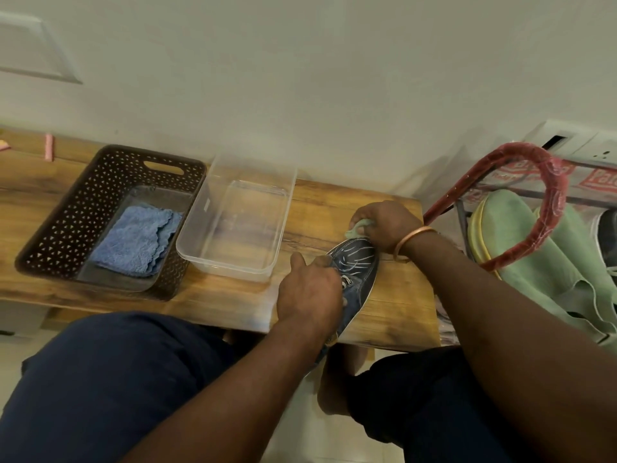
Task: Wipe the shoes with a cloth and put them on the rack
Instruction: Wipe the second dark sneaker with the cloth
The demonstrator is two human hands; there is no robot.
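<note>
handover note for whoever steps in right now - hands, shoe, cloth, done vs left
Left hand grips the dark blue shoe at the laces, steadying it on the wooden table.
Right hand holds a green cloth bunched against the shoe's toe.
Rack stands right of the table, with footwear on it.
Done: wiping under way at the toe.
Left: finish wiping this shoe, set it on the rack. Its pair is not in sight.
</note>
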